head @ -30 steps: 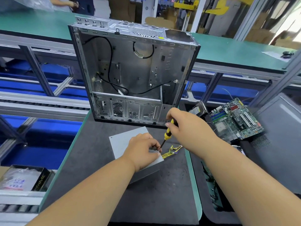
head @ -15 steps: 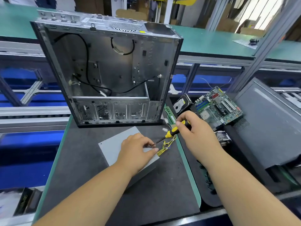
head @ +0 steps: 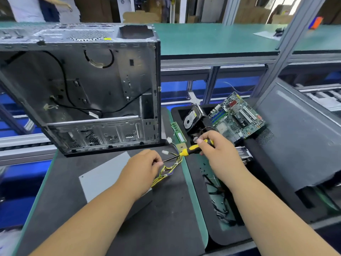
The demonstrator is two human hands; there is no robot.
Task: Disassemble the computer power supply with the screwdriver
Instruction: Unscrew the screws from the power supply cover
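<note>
I'm seeing the grey power supply (head: 103, 179) lying flat on the desk (head: 166, 218), in front of the empty PC case (head: 83, 85). Looks heavy & hard w/ sharp edges, so I'm guessing grab its sides. Left hand (head: 140, 172) is pressing on it, pinching the screwdriver (head: 191, 150) tip. Right hand (head: 215, 150) is gripping the handle. Wires (head: 168, 170) look bendy.

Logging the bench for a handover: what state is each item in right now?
Power supply: flat on the mat, casing closed.
Screwdriver: tip at the supply's right edge.
Left hand: rests on the supply, fingers at the shaft.
Right hand: grips the handle.
Computer case: side open, gutted.
Motherboard: removed, in the bin.
</note>
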